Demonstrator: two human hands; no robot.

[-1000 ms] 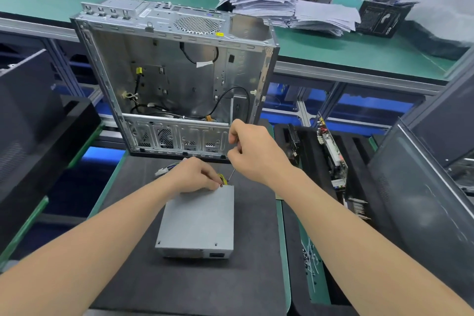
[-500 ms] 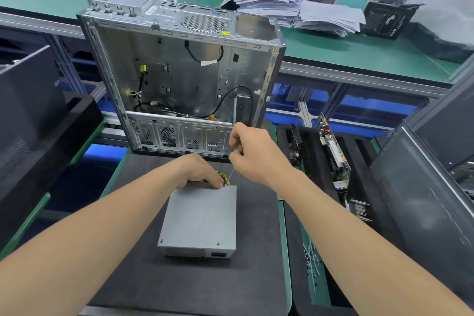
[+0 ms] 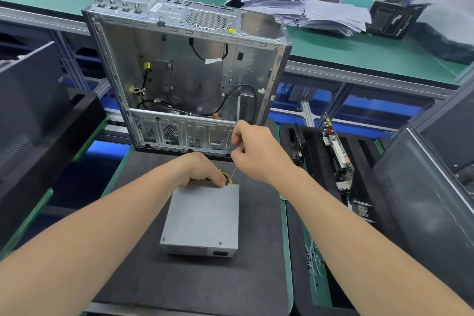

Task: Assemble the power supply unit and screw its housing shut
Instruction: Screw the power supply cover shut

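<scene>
PSU (image 3: pixel 202 215) flat on the table mat (image 3: pixel 143 264). Left hand (image 3: pixel 202 169) grips its far edge by yellow wires (image 3: pixel 225 176). Right hand (image 3: pixel 254 149) grips thin screwdriver (image 3: pixel 233 173), tip there. Looks like screwing housing shut; next, seat tip squarely.

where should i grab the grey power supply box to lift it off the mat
Probably grip the power supply unit across its left and right side walls, coming from above at the near half. It lies flat on the dark mat with those walls bare, while its far edge is crowded by the yellow wires, the left hand and the thin tool that the right hand pinches.
</scene>
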